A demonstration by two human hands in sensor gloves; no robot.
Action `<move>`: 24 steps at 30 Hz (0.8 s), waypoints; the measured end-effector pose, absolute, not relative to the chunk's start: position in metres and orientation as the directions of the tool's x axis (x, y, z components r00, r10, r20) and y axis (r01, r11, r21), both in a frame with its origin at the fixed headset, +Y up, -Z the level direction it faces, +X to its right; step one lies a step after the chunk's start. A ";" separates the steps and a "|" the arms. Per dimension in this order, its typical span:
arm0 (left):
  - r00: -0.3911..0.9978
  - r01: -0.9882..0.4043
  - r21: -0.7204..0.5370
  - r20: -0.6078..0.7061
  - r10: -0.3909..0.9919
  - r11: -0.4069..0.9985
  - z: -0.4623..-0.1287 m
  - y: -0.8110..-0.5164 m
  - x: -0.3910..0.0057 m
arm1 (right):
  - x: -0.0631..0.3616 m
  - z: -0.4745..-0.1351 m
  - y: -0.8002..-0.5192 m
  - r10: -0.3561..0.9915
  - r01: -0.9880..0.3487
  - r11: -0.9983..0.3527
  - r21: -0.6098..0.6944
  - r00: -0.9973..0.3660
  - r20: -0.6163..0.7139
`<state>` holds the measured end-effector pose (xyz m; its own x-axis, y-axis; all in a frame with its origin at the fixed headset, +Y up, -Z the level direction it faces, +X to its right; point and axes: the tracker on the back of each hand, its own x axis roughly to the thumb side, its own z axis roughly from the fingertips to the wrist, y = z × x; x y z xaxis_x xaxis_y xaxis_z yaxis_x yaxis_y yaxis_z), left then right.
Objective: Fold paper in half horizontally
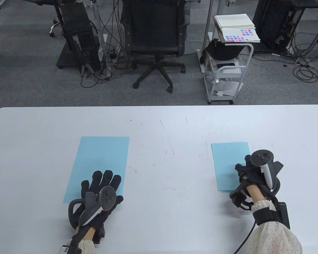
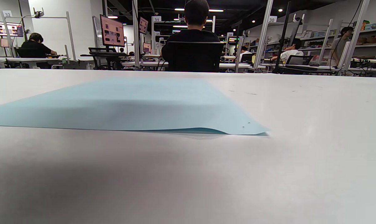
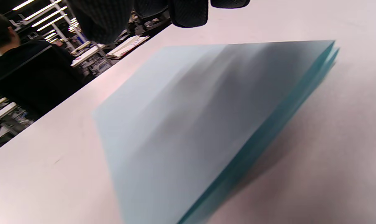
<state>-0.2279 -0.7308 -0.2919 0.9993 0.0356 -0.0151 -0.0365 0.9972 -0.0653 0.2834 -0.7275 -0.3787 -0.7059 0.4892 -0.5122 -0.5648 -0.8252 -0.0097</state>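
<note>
Table view shows my left hand (image 1: 100, 197) lying with its fingers (image 1: 106, 178) spread flat on the near end of the unfolded blue sheet (image 1: 100, 161), pinning it to the worktop (image 1: 161, 164) so it cannot slide. From the left wrist view its near right corner lifts slightly, so I judge this sheet unfolded as yet. Well to the right, my right hand (image 1: 255, 176) sits at the right edge of the smaller folded paper (image 1: 229, 165), which shows stacked layers in the right wrist view; whether those fingers (image 3: 188, 12) press or pinch it, I cannot tell.
</note>
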 end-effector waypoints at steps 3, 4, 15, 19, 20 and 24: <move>0.999 -0.036 -0.070 -0.014 0.035 0.997 -0.292 -0.731 -0.228 | 0.256 -0.365 -0.722 0.440 -0.490 -0.871 0.032 -0.807 -0.395; 0.999 -0.037 -0.071 -0.013 0.036 0.997 -0.292 -0.732 -0.228 | 0.245 -0.358 -0.721 0.424 -0.467 -0.883 0.046 -0.837 -0.346; 0.999 -0.044 -0.084 -0.027 0.042 0.995 -0.297 -0.731 -0.234 | 0.175 -0.296 -0.727 0.230 -0.231 -0.972 -0.029 -0.972 0.045; 0.997 -0.068 -0.117 -0.054 0.062 0.991 -0.306 -0.726 -0.237 | 0.171 -0.290 -0.731 0.195 -0.198 -0.980 -0.030 -0.978 0.076; 0.996 -0.070 -0.116 -0.057 0.064 0.991 -0.309 -0.724 -0.238 | 0.171 -0.290 -0.732 0.193 -0.195 -0.980 -0.024 -0.978 0.077; 0.998 -0.038 -0.127 -0.064 0.030 0.991 -0.323 -0.715 -0.241 | 0.173 -0.289 -0.737 0.194 -0.195 -0.981 0.004 -0.978 0.081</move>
<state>-0.2413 -0.7151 -0.3230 0.9975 0.0298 -0.0637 -0.0377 0.9912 -0.1269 0.1727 -0.7373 -0.2892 -0.9775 0.1945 0.0814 -0.1948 -0.9808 0.0040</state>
